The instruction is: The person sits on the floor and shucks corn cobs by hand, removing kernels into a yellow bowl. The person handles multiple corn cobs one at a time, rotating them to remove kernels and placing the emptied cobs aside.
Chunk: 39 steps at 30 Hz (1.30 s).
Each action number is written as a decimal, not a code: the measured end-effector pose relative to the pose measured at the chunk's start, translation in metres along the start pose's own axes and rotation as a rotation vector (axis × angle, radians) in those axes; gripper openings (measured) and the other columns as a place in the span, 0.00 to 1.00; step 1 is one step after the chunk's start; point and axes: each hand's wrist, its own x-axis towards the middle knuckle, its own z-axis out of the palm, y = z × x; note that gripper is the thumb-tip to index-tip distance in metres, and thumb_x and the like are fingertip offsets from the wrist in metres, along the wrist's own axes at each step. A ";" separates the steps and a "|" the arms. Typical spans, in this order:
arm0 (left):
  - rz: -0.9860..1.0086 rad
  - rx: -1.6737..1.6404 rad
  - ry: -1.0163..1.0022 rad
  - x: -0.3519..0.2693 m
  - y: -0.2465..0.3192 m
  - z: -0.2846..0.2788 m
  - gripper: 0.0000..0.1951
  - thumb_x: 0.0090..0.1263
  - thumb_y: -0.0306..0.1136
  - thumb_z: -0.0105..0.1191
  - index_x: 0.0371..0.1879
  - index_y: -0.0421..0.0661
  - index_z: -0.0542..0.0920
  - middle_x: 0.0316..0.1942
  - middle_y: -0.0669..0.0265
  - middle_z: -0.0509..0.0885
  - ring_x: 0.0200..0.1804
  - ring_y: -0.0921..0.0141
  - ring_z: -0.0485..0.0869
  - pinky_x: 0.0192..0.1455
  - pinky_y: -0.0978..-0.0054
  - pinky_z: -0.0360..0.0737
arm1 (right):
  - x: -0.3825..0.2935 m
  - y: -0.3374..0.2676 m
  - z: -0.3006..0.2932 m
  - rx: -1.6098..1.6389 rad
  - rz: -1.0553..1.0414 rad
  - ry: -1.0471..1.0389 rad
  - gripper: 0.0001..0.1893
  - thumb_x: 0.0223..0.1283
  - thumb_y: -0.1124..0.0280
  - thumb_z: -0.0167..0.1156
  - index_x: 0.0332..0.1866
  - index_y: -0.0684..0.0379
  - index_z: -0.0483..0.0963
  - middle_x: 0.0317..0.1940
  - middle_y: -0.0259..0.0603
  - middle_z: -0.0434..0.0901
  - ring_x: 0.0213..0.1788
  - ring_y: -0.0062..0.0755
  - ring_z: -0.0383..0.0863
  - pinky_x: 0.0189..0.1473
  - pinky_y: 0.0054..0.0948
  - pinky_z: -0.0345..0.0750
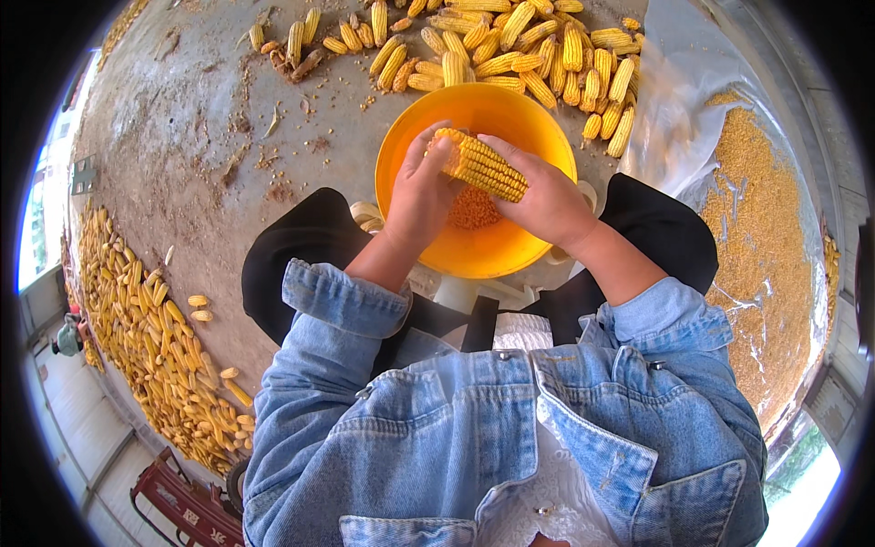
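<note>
A yellow corn cob (487,166) is held in both hands above a yellow plastic basin (478,263). My left hand (425,181) grips its left end, where some kernels are gone and paler cob shows. My right hand (547,191) holds the right part, with the thumb along the top. Loose orange kernels (473,210) lie on the basin's bottom, partly hidden by the cob and hands. The basin stands between my knees.
Whole corn cobs (519,41) lie heaped beyond the basin. A plastic sheet (673,102) at the right bears spread kernels (759,253). Another long pile of cobs (157,328) lies at the left, near a red metal machine or cart (181,502). Husk scraps litter the concrete floor (198,123).
</note>
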 end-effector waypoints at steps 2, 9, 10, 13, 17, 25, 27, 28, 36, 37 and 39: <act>-0.013 0.057 0.059 -0.001 -0.003 0.000 0.17 0.73 0.36 0.52 0.57 0.46 0.67 0.50 0.63 0.75 0.53 0.70 0.78 0.52 0.69 0.81 | -0.003 -0.002 -0.001 -0.061 0.033 -0.061 0.38 0.49 0.74 0.64 0.69 0.42 0.62 0.56 0.45 0.75 0.54 0.48 0.77 0.59 0.33 0.74; -0.071 0.136 0.103 0.001 -0.005 -0.007 0.14 0.72 0.34 0.54 0.52 0.46 0.69 0.46 0.66 0.76 0.48 0.72 0.80 0.46 0.72 0.83 | -0.003 -0.009 -0.007 -0.204 0.109 -0.190 0.40 0.47 0.73 0.63 0.70 0.39 0.60 0.55 0.44 0.75 0.54 0.47 0.77 0.57 0.37 0.76; -0.075 0.120 0.089 0.002 -0.005 -0.007 0.14 0.72 0.34 0.54 0.52 0.46 0.69 0.46 0.66 0.76 0.49 0.72 0.80 0.46 0.72 0.83 | -0.003 -0.008 -0.007 -0.201 0.105 -0.181 0.40 0.47 0.73 0.63 0.70 0.39 0.60 0.55 0.44 0.75 0.54 0.48 0.77 0.57 0.37 0.76; -0.069 0.133 0.054 0.002 -0.005 -0.005 0.13 0.74 0.35 0.50 0.53 0.45 0.70 0.45 0.65 0.78 0.48 0.70 0.81 0.50 0.67 0.83 | -0.003 -0.003 -0.006 -0.138 0.054 -0.132 0.40 0.47 0.73 0.63 0.70 0.40 0.60 0.55 0.44 0.75 0.53 0.48 0.77 0.57 0.37 0.76; -0.096 0.133 0.060 0.002 -0.001 -0.003 0.14 0.73 0.34 0.52 0.53 0.45 0.69 0.46 0.65 0.77 0.49 0.72 0.81 0.46 0.71 0.84 | -0.004 -0.002 -0.006 -0.105 0.044 -0.113 0.40 0.47 0.74 0.63 0.70 0.40 0.60 0.55 0.45 0.75 0.53 0.48 0.78 0.57 0.37 0.76; -0.126 0.327 0.093 0.004 -0.004 -0.010 0.10 0.75 0.34 0.48 0.50 0.45 0.70 0.43 0.65 0.79 0.46 0.70 0.82 0.48 0.66 0.85 | -0.005 -0.001 -0.007 -0.191 0.088 -0.206 0.40 0.46 0.74 0.62 0.70 0.41 0.60 0.55 0.47 0.75 0.52 0.49 0.78 0.57 0.37 0.76; -0.117 0.335 0.071 0.004 -0.004 -0.011 0.11 0.76 0.34 0.46 0.51 0.45 0.70 0.44 0.64 0.79 0.48 0.69 0.82 0.49 0.65 0.84 | -0.005 0.002 -0.007 -0.173 0.055 -0.180 0.40 0.46 0.75 0.62 0.70 0.43 0.61 0.55 0.47 0.75 0.53 0.49 0.78 0.58 0.36 0.75; -0.128 0.334 0.074 0.004 -0.004 -0.011 0.11 0.76 0.35 0.46 0.51 0.44 0.70 0.45 0.64 0.78 0.48 0.69 0.82 0.49 0.64 0.84 | -0.004 0.003 -0.007 -0.140 0.034 -0.160 0.39 0.46 0.75 0.62 0.70 0.44 0.61 0.56 0.47 0.75 0.53 0.48 0.78 0.58 0.35 0.75; -0.055 0.181 0.052 0.001 -0.001 -0.002 0.15 0.78 0.37 0.41 0.58 0.44 0.67 0.50 0.61 0.76 0.51 0.66 0.80 0.52 0.63 0.82 | -0.002 0.001 -0.007 0.218 0.171 -0.165 0.37 0.48 0.77 0.62 0.69 0.49 0.63 0.58 0.48 0.76 0.56 0.45 0.78 0.60 0.31 0.73; -0.043 0.159 0.063 0.000 -0.002 -0.002 0.15 0.78 0.37 0.41 0.58 0.44 0.67 0.50 0.62 0.76 0.51 0.67 0.80 0.52 0.63 0.83 | -0.003 0.001 -0.006 0.168 0.160 -0.154 0.37 0.48 0.76 0.62 0.69 0.49 0.63 0.58 0.48 0.76 0.56 0.44 0.78 0.60 0.31 0.73; -0.032 0.323 0.093 0.001 -0.007 -0.002 0.16 0.76 0.38 0.47 0.58 0.47 0.67 0.50 0.65 0.75 0.50 0.70 0.79 0.49 0.69 0.82 | -0.003 0.000 -0.004 0.085 0.115 -0.136 0.37 0.49 0.76 0.62 0.69 0.50 0.63 0.57 0.48 0.76 0.56 0.44 0.78 0.60 0.32 0.73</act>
